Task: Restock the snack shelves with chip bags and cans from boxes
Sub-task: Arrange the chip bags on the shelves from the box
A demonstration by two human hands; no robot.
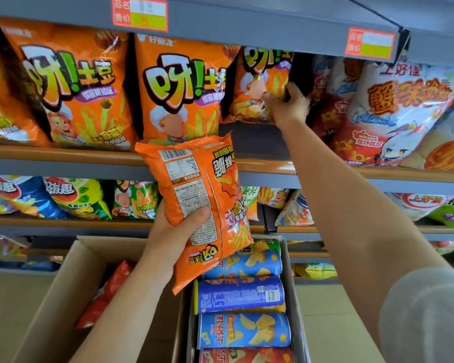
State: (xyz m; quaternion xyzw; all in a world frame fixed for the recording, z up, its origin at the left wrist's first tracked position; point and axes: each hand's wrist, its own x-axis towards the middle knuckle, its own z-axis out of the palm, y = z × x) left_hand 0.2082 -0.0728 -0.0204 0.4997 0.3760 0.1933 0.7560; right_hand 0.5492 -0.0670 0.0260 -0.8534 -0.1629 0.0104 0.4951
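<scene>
Right now the left hand is gripping an orange chip bag upside down, back facing out, thumb curled across its label, long axis roughly upright and leaning slightly left. It is hovering just below the upper shelf, above the box of cans. The right hand is reaching up and pinching the edge of a shelved orange bag set back in the row. That slot is lying up and to the right of the held bag, so the left hand is probably feeding it in there.
</scene>
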